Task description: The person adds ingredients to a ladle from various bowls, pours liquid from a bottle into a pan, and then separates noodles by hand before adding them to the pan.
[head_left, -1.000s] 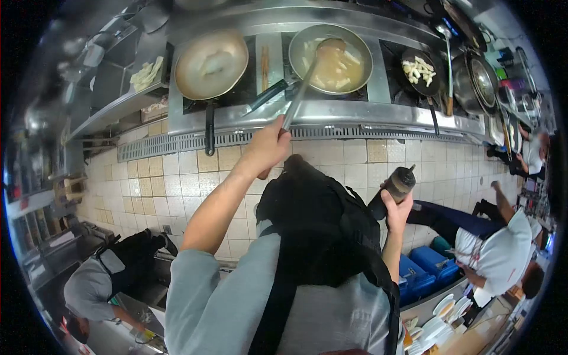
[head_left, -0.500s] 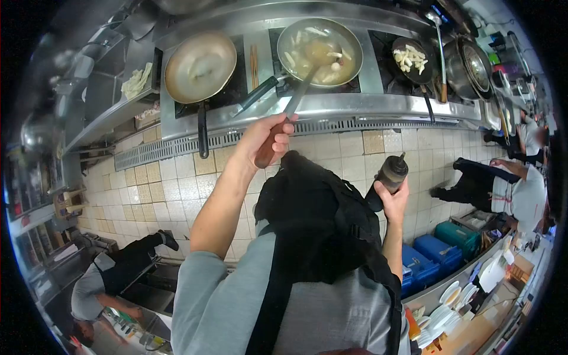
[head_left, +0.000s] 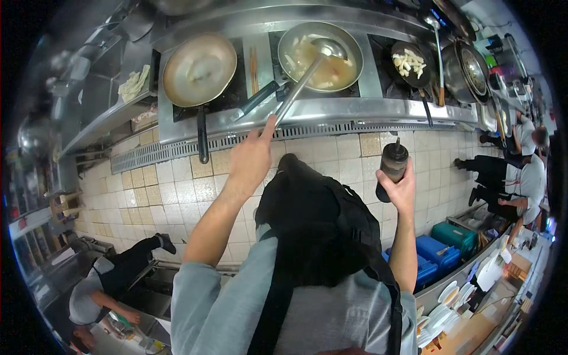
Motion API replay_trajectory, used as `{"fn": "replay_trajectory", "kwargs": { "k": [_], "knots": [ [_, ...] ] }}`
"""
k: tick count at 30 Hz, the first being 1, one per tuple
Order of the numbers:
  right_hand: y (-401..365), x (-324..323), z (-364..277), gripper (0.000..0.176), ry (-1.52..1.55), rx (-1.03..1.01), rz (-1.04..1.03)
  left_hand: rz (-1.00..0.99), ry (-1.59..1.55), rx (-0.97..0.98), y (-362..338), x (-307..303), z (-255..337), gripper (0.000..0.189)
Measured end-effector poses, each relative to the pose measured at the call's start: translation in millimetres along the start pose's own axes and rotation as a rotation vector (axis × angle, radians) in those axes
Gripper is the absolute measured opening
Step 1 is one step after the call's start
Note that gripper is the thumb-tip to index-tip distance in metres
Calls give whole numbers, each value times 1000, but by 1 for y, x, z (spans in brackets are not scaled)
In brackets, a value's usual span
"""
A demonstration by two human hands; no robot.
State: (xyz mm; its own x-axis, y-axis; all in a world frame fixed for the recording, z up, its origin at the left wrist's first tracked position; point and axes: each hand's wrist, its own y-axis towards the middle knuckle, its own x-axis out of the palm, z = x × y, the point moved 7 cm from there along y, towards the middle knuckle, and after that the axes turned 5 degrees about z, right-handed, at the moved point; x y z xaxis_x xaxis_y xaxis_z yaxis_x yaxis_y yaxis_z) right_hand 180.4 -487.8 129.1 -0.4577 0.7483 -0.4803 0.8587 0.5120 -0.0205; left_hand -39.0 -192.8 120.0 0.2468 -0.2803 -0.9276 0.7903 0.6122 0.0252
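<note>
My left hand [head_left: 251, 158] is closed around the ladle's handle end, its index finger stretched along the handle. The ladle [head_left: 305, 81] reaches up into the pan of broth [head_left: 338, 87], its bowl among pale pieces in yellowish liquid. My right hand [head_left: 402, 191] grips a dark squeeze bottle [head_left: 394, 161], nozzle up, over the floor to the right of my body. The pan's black handle [head_left: 259, 99] points down and left, beside the ladle.
A wide pan [head_left: 200, 71] sits on the left burner, chopsticks [head_left: 254, 70] beside it. A small pan [head_left: 427, 76] holds white pieces [head_left: 409, 62]. People stand at the right [head_left: 523, 183] and lower left [head_left: 112, 284]. Blue bins [head_left: 436, 251] and plates [head_left: 441, 322] are lower right.
The ladle's bowl has moved up in the pan and turned, its inside now showing. My left hand has shifted left and slightly down. My right hand and the bottle have risen a little.
</note>
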Motion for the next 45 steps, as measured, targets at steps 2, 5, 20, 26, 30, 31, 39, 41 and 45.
{"fn": "replay_trajectory", "kwargs": {
  "k": [2, 5, 20, 26, 30, 31, 39, 41, 45],
  "knots": [
    [8, 2, -6, 50, -31, 2, -11, 37, -15, -6, -6, -2, -5, 61],
    [17, 6, -18, 50, -102, 29, 24, 106, -515, -12, -17, -14, -15, 56],
    [120, 85, -62, 52, -379, -177, -120, 98, -1449, -945, -134, -37, -216, 35],
    [173, 119, -59, 70, -720, -202, -239, -86, -1225, -1035, -102, -44, -241, 33],
    [192, 136, -69, 67, -817, -136, -340, -231, -974, -791, -88, -44, -245, 67],
    [200, 137, -68, 67, -821, -123, -333, -262, -1016, -790, -87, -44, -244, 77],
    [222, 132, -64, 61, -1119, -41, -480, -1, -1600, -932, -121, -20, -275, 81],
    [228, 124, -57, 55, -1116, -6, -541, 205, -1733, -963, -143, -19, -302, 81],
    [229, 105, -41, 53, -1182, -14, -580, 595, -1519, -1227, -227, 3, -356, 86]
  ]
}}
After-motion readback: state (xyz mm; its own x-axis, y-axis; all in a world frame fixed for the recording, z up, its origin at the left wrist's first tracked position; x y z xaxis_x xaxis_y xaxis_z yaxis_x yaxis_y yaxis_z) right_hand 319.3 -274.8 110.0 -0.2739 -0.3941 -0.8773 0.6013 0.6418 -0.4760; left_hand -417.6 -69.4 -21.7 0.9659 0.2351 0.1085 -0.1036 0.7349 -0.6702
